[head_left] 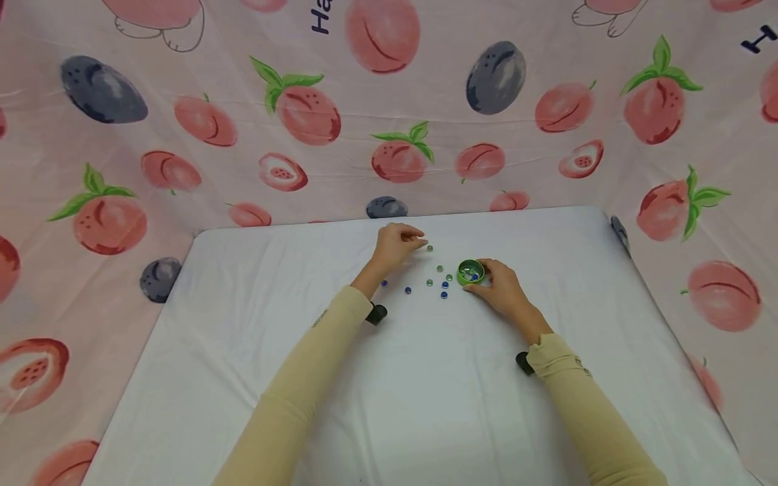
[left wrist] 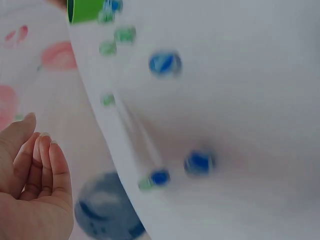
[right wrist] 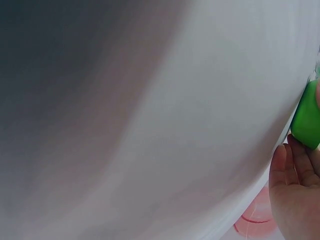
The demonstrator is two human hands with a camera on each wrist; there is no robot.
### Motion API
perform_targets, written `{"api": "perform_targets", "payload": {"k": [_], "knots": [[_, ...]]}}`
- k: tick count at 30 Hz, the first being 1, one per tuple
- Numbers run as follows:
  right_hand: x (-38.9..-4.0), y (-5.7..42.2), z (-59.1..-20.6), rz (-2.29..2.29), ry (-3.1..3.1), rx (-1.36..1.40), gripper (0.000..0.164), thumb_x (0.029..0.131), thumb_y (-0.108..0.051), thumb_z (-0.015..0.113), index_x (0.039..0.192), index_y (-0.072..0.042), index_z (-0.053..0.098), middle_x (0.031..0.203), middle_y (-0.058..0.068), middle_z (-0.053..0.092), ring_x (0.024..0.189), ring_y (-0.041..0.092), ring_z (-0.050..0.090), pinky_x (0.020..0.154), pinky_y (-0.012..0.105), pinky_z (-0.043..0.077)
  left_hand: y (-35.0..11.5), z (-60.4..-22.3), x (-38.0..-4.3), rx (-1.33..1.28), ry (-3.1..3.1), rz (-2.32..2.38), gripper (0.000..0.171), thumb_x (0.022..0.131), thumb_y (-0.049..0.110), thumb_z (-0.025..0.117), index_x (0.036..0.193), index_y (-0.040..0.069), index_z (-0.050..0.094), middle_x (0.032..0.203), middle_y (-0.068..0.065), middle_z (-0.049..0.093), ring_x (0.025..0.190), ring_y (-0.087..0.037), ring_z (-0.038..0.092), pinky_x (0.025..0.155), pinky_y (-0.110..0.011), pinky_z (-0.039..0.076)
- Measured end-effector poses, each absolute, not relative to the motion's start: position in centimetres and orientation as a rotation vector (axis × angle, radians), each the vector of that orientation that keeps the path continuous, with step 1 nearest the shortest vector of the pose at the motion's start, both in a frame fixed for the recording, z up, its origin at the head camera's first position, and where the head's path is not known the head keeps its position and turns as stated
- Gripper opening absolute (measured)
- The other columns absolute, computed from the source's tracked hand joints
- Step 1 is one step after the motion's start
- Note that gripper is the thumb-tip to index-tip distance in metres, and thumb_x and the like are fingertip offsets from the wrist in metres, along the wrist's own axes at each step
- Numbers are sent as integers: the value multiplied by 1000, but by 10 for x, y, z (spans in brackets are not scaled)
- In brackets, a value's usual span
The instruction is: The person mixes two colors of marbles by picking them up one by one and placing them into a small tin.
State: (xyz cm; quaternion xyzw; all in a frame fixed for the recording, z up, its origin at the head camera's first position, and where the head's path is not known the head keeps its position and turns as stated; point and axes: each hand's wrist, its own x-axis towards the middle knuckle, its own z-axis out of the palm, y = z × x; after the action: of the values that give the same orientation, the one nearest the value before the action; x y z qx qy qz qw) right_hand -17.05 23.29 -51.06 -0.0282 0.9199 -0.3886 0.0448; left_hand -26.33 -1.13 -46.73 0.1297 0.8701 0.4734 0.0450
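My right hand [head_left: 501, 289] grips a small round green container [head_left: 463, 280] from its right side, thumb on the near side and fingers at the back. Inside it lie blue and greenish glass marbles. In the right wrist view the container's green wall [right wrist: 306, 120] shows at the right edge, by the fingertips. My left hand [head_left: 394, 246] hovers over the table's far part, fingers loosely bent; in the left wrist view nothing shows between thumb and fingers. Just right of its fingertips sits a green marble [head_left: 429, 248]. Other green marbles [head_left: 440, 268] lie left of the container.
Blue marbles [head_left: 444, 295] are scattered nearby, one blue marble [head_left: 408, 291] farther left and another blue marble [head_left: 384, 283] beside the left wrist. A white cloth [head_left: 389, 405] covers the table. Behind it hangs a pink fruit-print curtain [head_left: 340, 182].
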Motion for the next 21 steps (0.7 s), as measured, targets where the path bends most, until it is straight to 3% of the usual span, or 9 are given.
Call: {"api": "perform_targets", "payload": {"k": [11,21], "knots": [[-171,234,-512,-1195,2811,-90,63,96,-17,81,145,11,52,137,29,60,116,40,57,103,55,48,-68,-485,-285,127,2726,1347,23,98,12,77,115,-3,79,108,-18,73,93,-22,59,81,-29,48],[-171,232,-513,-1204,2808,-76,64,95,-19,81,145,10,53,137,29,61,117,40,58,103,54,49,-72,-509,-285,176,2718,1252,22,97,10,77,112,-6,78,102,-18,73,89,-22,59,79,-28,48]]}}
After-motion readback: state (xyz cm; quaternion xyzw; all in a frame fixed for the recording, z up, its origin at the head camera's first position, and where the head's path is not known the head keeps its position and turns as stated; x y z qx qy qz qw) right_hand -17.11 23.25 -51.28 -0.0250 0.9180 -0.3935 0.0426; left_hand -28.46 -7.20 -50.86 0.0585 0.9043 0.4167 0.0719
